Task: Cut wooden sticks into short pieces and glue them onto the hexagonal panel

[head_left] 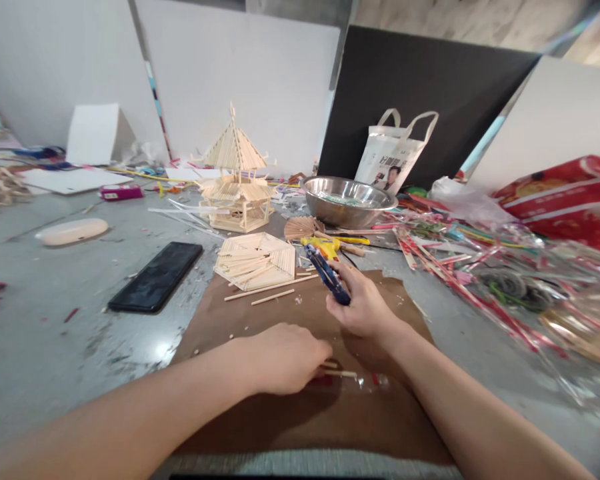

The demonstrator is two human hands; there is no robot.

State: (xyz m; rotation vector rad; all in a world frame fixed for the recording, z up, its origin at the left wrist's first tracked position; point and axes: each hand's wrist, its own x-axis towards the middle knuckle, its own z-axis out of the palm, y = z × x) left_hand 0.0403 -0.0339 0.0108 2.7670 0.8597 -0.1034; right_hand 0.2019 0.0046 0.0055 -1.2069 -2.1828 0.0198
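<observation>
My right hand [363, 301] is closed around a dark blue plier-like tool [329, 275], held tilted above the brown mat [300, 427]. Low over the same mat is my left hand [287, 359], its fingers curled down and mostly hidden from me. Thin wooden sticks [344, 374] and a red strip lie right by those fingertips; whether they grip one is not visible. Beyond the hands, loose sticks [273, 297] rest on the mat near a flat hexagonal stick panel [260, 260]. Behind that stands a pagoda model [236, 193] built of pale sticks.
A black phone [156, 277] and a white oval case [72, 231] lie left. A yellow glue gun [323, 247] sits before a metal bowl [350, 207]. Red-and-clear wrappers [460, 287] clutter the right side. A white bag [393, 157] leans at the back.
</observation>
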